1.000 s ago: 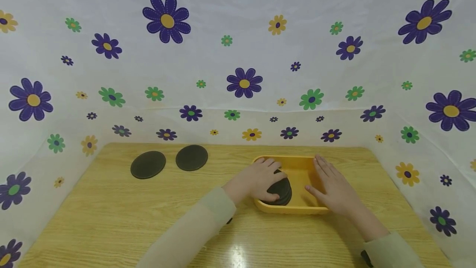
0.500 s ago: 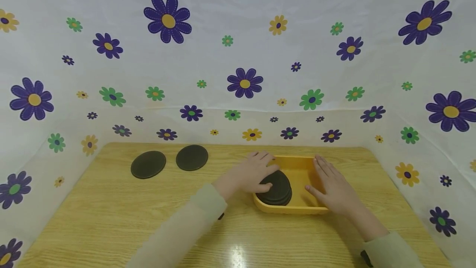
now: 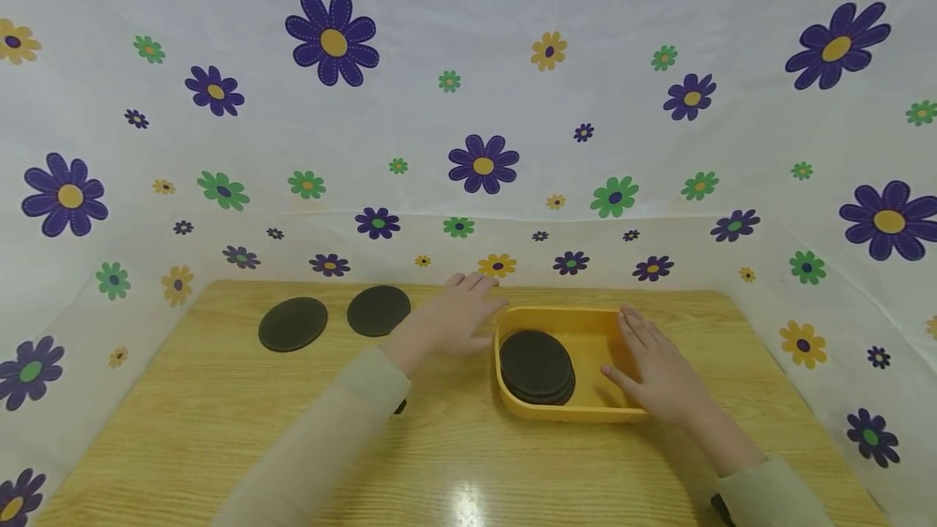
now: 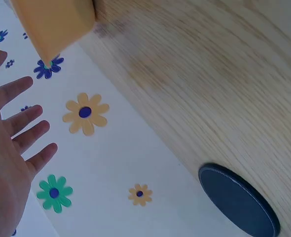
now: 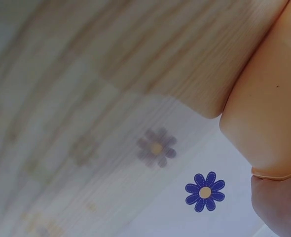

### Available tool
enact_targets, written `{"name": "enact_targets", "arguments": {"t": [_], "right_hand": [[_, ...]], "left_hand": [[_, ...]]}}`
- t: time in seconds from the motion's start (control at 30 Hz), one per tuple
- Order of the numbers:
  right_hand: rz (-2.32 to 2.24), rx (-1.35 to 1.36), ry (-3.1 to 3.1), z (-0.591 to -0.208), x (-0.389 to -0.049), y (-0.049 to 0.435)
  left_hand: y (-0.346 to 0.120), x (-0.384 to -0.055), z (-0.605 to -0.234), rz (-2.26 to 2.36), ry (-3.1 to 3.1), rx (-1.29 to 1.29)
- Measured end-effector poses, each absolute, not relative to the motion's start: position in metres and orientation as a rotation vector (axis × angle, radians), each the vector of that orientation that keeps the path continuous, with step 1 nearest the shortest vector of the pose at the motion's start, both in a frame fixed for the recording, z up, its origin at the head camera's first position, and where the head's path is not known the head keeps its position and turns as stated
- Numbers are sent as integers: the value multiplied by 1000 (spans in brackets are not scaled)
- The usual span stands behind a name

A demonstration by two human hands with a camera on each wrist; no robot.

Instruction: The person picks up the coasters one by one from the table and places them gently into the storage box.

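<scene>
A stack of round black coasters (image 3: 537, 362) lies at the left end of a yellow tray (image 3: 571, 411). My left hand (image 3: 448, 322) is just left of the tray in the head view, over the table, fingers spread and holding nothing. Its empty palm side and loose fingers also show in the left wrist view, where the left hand (image 4: 10, 153) is below a corner of the tray (image 4: 56, 24). My right hand (image 3: 662, 368) rests on the tray's right rim, fingers straight along it and thumb over the inside. Only a bit of the right hand (image 5: 278, 202) shows at the tray wall (image 5: 269, 98) in the right wrist view.
Two more black coasters lie flat at the table's back left: the outer coaster (image 3: 293, 324) and the inner coaster (image 3: 376, 310), its lower right edge close to my left forearm. A white flowered cloth (image 3: 410, 104) hangs round the wooden table (image 3: 183, 429) at the back and sides.
My left hand has let go of the coaster stack, come up out of the tray and moved left past its rim. The coasters stay in the tray; my right hand has not moved.
</scene>
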State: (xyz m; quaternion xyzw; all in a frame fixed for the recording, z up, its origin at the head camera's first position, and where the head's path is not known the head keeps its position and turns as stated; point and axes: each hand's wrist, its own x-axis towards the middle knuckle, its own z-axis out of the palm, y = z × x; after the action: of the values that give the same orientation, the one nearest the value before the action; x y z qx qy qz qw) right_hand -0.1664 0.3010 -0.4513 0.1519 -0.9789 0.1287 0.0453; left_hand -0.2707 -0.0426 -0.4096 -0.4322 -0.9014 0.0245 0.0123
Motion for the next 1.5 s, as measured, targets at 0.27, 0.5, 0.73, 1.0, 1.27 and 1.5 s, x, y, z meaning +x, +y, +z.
{"name": "enact_targets", "arguments": {"t": [0.27, 0.5, 0.73, 1.0, 1.27, 1.5], "right_hand": [[408, 463, -2992, -450, -165, 301], [412, 469, -2986, -452, -166, 301], [411, 474, -2975, -453, -166, 302], [404, 467, -2984, -454, -166, 303], [404, 465, -2986, -453, -166, 302], [390, 473, -2978, -453, -166, 302]], "left_hand": [[-70, -282, -414, 68, -2931, -1185], [-94, -291, -421, 88, -2967, -1084], [-115, -294, -424, 46, -2995, -1022], [-141, -299, -428, 11, -2997, -996], [-164, -307, -441, -47, -3079, -924], [-174, -312, -455, -94, -3122, -847]]}}
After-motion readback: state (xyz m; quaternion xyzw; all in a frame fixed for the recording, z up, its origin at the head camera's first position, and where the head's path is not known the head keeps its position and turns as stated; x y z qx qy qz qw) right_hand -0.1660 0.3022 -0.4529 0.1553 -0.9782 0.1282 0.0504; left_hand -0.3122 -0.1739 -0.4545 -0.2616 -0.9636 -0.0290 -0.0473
